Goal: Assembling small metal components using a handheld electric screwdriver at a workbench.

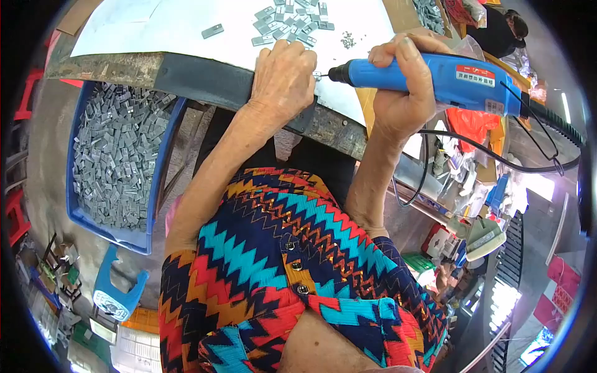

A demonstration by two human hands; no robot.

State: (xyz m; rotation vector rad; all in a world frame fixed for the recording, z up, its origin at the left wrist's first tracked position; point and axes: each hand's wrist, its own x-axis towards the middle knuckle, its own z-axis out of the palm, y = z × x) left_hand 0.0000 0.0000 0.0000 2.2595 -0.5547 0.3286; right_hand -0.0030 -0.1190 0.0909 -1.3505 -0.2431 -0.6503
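Observation:
My right hand point(404, 90) is wrapped round a blue electric screwdriver point(444, 78), which lies nearly level and points left. Its thin bit ends beside my left hand point(283, 78), whose fingers are curled with the knuckles up at the table's front edge. A little of a small grey part point(317, 75) shows at those fingers, by the bit; the rest is hidden. Beyond my left hand is a loose pile of flat grey rectangular parts point(292, 23), with one grey part point(212, 31) apart to the left. Tiny screws point(348, 40) lie in a cluster right of the pile.
White sheeting point(143, 34) covers the worn table point(118, 67). Below left stands a blue bin point(71, 180) full of grey parts, near a blue plastic stool point(115, 286). A black cable point(479, 144) loops from the screwdriver at the right. Another person point(497, 31) is at the far right.

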